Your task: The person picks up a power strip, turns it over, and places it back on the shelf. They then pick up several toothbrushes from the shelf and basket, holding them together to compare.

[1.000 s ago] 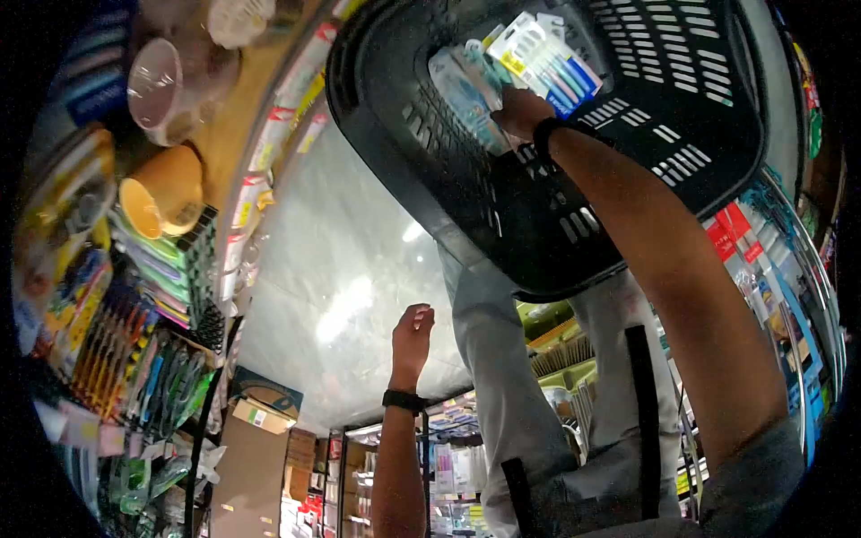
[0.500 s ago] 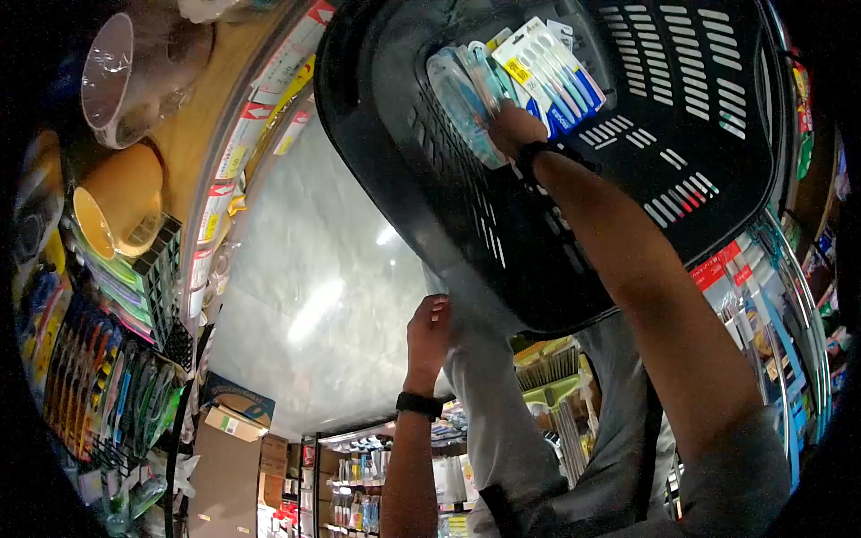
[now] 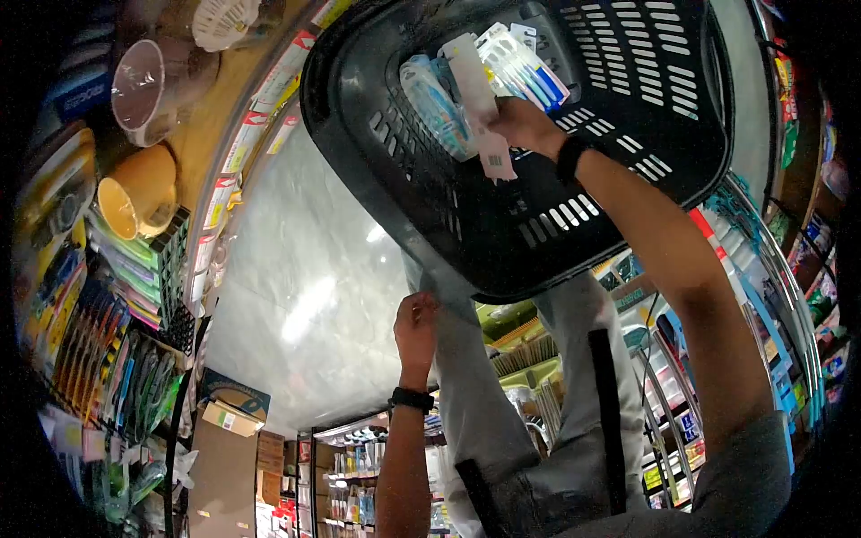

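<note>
A black plastic shopping basket (image 3: 502,233) fills the upper middle of the view. Inside it lie several toothbrush packs: a blue one (image 3: 430,99) and a multicoloured one (image 3: 529,72). My right hand (image 3: 525,125), a black band on its wrist, reaches into the basket and grips a long white-carded pack (image 3: 480,99) with a barcode tag at its end. My left hand (image 3: 415,327), also wearing a black wristband, is curled at the basket's near rim, beside grey trousers (image 3: 484,403).
A shelf on the left carries hanging toothbrushes (image 3: 99,359), yellow bowls (image 3: 134,193), a wrapped clear cup (image 3: 143,85) and a strip of price tags (image 3: 242,134). Pale glossy floor tile (image 3: 314,287) shows in the middle. A cardboard box (image 3: 229,412) stands below. More stocked shelves (image 3: 762,296) line the right.
My right hand has taken hold of the white-carded pack and lifted it off the other packs. The basket shifted slightly left, and my left hand rose to its rim.
</note>
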`<move>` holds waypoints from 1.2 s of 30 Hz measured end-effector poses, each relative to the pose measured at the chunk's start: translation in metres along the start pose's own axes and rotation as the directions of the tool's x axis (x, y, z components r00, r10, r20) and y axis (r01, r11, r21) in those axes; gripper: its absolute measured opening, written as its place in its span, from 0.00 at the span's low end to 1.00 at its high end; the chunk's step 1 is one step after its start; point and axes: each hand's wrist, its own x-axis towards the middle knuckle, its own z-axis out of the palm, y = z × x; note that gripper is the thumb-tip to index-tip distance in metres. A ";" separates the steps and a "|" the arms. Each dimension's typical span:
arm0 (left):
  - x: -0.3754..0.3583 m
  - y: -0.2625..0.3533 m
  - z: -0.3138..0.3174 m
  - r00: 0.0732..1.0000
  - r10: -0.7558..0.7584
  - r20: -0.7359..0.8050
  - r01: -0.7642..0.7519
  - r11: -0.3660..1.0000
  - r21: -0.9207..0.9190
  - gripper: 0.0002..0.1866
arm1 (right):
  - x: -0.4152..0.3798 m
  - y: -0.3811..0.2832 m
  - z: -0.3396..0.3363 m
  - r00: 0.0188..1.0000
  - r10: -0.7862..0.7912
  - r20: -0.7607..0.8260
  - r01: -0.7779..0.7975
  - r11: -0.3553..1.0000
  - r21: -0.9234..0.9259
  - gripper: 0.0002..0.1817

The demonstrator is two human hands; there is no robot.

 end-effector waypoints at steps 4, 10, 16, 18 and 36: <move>-0.027 0.025 -0.010 0.991 0.117 -0.066 -0.113 0.992 0.056 0.08 | -0.056 -0.032 -0.027 0.991 0.074 0.107 -0.121 0.826 0.551 0.15; -0.096 0.113 -0.037 0.988 0.155 -0.026 -0.154 0.988 0.027 0.10 | -0.150 -0.090 -0.066 0.990 0.080 0.115 -0.140 0.593 0.793 0.11; -0.127 0.216 -0.031 0.932 0.334 0.141 -0.276 0.907 -0.318 0.28 | -0.258 -0.223 -0.076 0.982 -0.188 -0.026 0.185 0.920 0.344 0.13; -0.126 0.223 -0.023 0.907 0.403 0.118 -0.335 0.864 -0.375 0.31 | -0.276 -0.254 -0.066 0.972 -0.232 0.039 0.216 0.944 0.250 0.12; -0.088 -0.056 -0.142 0.951 -0.292 -0.098 0.308 0.879 0.364 0.25 | -0.059 -0.088 -0.030 0.990 -0.107 0.090 0.127 0.959 -0.253 0.15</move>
